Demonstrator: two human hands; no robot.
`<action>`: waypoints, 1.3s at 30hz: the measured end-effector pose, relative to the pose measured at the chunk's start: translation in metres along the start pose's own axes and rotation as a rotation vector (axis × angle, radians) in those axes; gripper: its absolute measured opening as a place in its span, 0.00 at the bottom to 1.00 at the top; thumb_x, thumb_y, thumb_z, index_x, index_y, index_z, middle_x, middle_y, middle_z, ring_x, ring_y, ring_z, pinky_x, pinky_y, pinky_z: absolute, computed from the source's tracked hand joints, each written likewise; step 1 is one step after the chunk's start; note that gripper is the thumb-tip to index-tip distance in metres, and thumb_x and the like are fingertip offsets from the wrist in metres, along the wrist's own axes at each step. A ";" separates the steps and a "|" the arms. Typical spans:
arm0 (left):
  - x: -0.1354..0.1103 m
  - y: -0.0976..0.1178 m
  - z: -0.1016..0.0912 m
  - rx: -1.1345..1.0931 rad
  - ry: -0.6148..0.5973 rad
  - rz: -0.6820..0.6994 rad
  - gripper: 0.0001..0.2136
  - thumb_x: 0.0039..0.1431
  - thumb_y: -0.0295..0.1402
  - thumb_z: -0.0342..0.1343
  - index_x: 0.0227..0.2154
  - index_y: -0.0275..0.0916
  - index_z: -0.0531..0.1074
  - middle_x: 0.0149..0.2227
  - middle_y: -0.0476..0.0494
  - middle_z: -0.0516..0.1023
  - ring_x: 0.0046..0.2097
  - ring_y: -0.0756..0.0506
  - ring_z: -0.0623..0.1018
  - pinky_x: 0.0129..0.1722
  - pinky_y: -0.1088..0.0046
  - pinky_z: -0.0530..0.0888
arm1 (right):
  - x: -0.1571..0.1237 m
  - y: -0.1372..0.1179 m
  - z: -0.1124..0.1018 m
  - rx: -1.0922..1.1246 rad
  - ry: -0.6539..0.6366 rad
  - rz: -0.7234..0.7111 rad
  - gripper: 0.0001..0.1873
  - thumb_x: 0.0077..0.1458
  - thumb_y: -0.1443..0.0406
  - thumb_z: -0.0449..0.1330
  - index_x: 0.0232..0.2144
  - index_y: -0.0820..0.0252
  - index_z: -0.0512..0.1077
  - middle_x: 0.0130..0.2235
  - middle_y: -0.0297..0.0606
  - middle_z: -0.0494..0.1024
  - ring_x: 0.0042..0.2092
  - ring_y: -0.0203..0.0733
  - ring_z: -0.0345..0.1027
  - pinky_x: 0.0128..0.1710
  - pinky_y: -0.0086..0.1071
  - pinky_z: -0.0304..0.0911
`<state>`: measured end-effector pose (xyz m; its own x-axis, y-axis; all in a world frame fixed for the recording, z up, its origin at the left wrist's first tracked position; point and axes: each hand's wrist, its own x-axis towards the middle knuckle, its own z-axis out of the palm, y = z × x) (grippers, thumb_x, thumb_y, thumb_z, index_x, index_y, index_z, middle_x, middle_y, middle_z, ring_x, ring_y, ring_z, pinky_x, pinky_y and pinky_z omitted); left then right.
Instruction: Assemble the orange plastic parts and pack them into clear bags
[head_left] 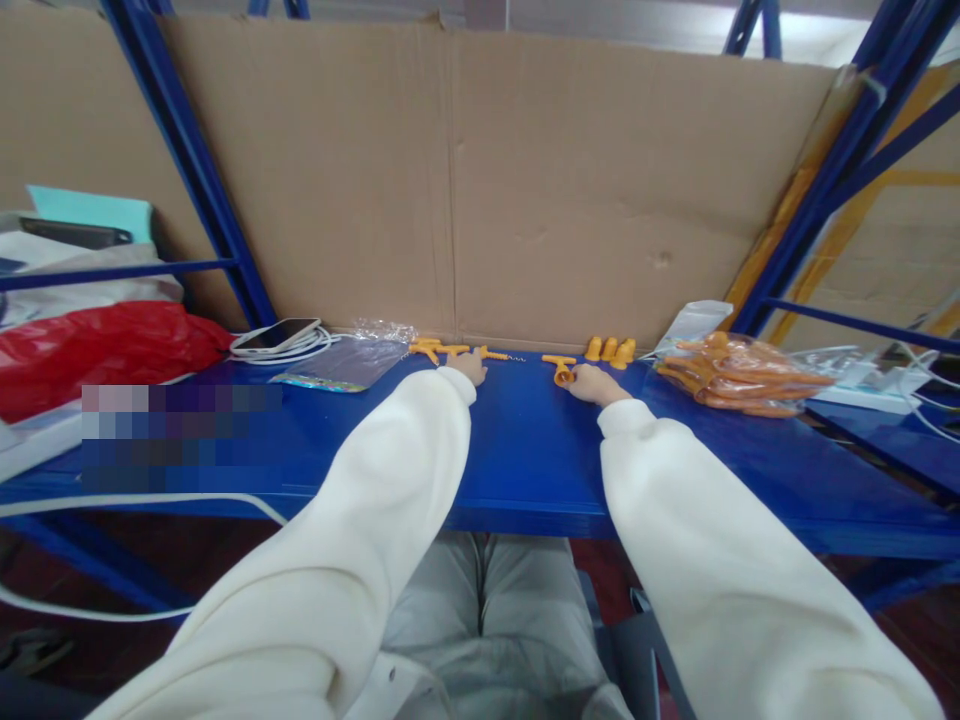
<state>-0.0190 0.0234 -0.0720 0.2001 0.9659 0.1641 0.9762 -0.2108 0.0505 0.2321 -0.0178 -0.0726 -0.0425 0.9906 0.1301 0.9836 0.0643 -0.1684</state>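
My left hand [470,367] is at the back of the blue table, its fingers bent down and closed among small yellow plastic parts; what lies in them is hidden. To its left are yellow T-shaped pieces [426,347]. A yellow threaded rod [495,355] and a thin metal spring [516,359] lie just to its right. My right hand [590,383] is closed on a yellow hollow cup-shaped part [563,377], its open end facing me. Right behind that part is a yellow crossbar piece [556,359]; whether they are joined I cannot tell.
Several yellow caps [611,350] stand near the cardboard wall [450,190]. To the right lies a clear bag of orange parts [731,375] beside a white power strip [870,397]. A flat plastic bag [349,365], a phone [283,335] on coiled cable and a red bag [112,350] occupy the left.
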 end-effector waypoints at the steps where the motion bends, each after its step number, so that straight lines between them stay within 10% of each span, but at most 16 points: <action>1: 0.001 0.001 0.000 0.005 -0.002 0.020 0.24 0.68 0.35 0.46 0.65 0.33 0.60 0.60 0.27 0.73 0.62 0.36 0.73 0.63 0.57 0.64 | -0.001 -0.002 -0.001 -0.002 -0.005 0.009 0.20 0.61 0.62 0.53 0.50 0.59 0.78 0.48 0.47 0.82 0.48 0.48 0.77 0.47 0.34 0.69; 16: -0.029 0.030 -0.047 0.231 -0.127 0.288 0.19 0.66 0.34 0.48 0.50 0.31 0.78 0.49 0.29 0.81 0.52 0.37 0.80 0.50 0.67 0.75 | -0.017 -0.019 -0.016 0.002 -0.072 0.105 0.24 0.62 0.67 0.49 0.56 0.67 0.75 0.54 0.53 0.79 0.56 0.53 0.74 0.52 0.37 0.68; 24: -0.039 0.027 -0.064 -0.144 -0.420 0.202 0.15 0.65 0.38 0.53 0.41 0.33 0.79 0.37 0.38 0.84 0.34 0.46 0.82 0.35 0.76 0.76 | -0.019 -0.019 -0.018 -0.002 -0.057 0.106 0.24 0.62 0.66 0.49 0.55 0.65 0.75 0.54 0.51 0.79 0.55 0.52 0.74 0.51 0.35 0.68; 30: -0.037 0.012 -0.043 -0.100 -0.046 0.106 0.15 0.64 0.37 0.54 0.48 0.35 0.77 0.50 0.37 0.82 0.52 0.42 0.80 0.48 0.75 0.74 | -0.014 -0.016 -0.013 0.006 -0.037 0.117 0.22 0.62 0.66 0.51 0.52 0.63 0.77 0.49 0.50 0.82 0.52 0.52 0.76 0.49 0.36 0.69; 39: -0.052 0.014 -0.030 -0.182 -0.149 0.024 0.13 0.58 0.34 0.58 0.45 0.38 0.77 0.44 0.41 0.84 0.46 0.43 0.82 0.43 0.75 0.75 | -0.004 -0.005 -0.004 0.159 0.132 0.156 0.14 0.60 0.65 0.57 0.43 0.63 0.79 0.44 0.51 0.83 0.49 0.55 0.77 0.49 0.38 0.69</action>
<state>-0.0181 -0.0347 -0.0505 0.2468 0.9688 0.0209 0.9425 -0.2450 0.2273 0.2282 -0.0224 -0.0684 0.1416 0.9662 0.2152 0.9359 -0.0599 -0.3470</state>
